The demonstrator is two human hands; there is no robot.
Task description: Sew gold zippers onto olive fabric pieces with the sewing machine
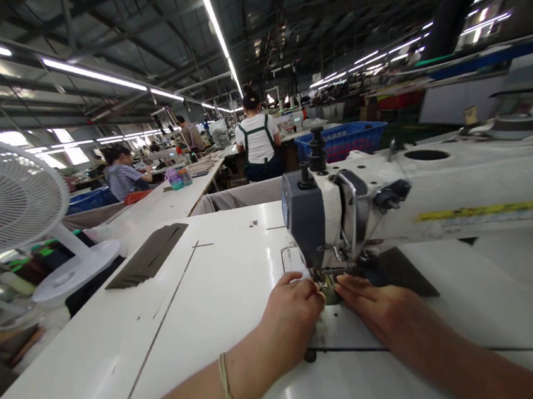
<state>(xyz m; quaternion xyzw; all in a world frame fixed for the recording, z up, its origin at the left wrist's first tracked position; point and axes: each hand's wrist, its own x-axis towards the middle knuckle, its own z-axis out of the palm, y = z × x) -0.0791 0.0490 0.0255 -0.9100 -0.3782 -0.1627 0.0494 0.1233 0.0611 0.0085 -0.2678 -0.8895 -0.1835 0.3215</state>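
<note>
A sewing machine (314, 220) with a grey and white head stands over the white table. Beneath its presser foot lies a small olive-grey cloth piece (331, 294), mostly hidden by fingers and the foot. My left hand (293, 313) is closed, its curled fingertips on the cloth's left edge, close to the needle. From the right, my right hand (390, 311) reaches in with fingers together, its tips closed on the cloth's right edge. Dark olive cloth (409, 271) lies flat behind my right hand; whether it joins the small piece is hidden.
A stack of olive-grey cut pieces (148, 257) lies left on the white table (218, 296). A white fan (76, 268) stands beyond the table's left edge. Behind the machine are a blue crate (359, 136) and a person in a white shirt (257, 138); other people sit farther left.
</note>
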